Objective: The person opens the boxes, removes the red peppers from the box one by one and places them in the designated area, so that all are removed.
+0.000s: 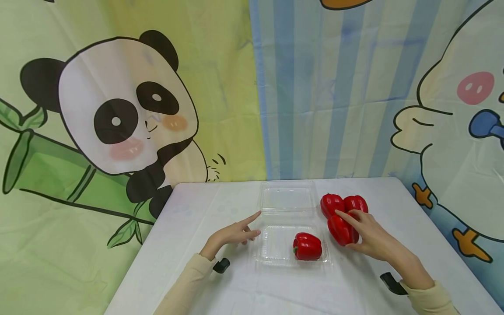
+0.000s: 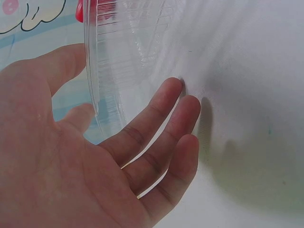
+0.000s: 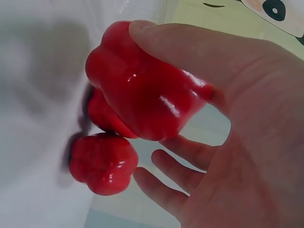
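A clear plastic clamshell box (image 1: pixel 271 264) lies unfolded on the table, a red bell pepper (image 1: pixel 307 246) in the right side of its near half. My left hand (image 1: pixel 235 232) is at the box's left edge; in the left wrist view its thumb and index finger are right at the rim and the other fingers are loosely bent. With my right hand (image 1: pixel 372 236) I grip another red bell pepper (image 3: pixel 142 90) between thumb and fingers, to the right of the box. Just behind it sit two more red bell peppers (image 1: pixel 332 204) (image 3: pixel 103 164), partly covered by it in the right wrist view.
The white table (image 1: pixel 220 288) reaches back to a printed cloth backdrop (image 1: pixel 299 87) with a panda and another cartoon animal. The lid half (image 1: pixel 289 199) of the box lies flat toward the back. Black straps (image 1: pixel 391 283) are on both wrists.
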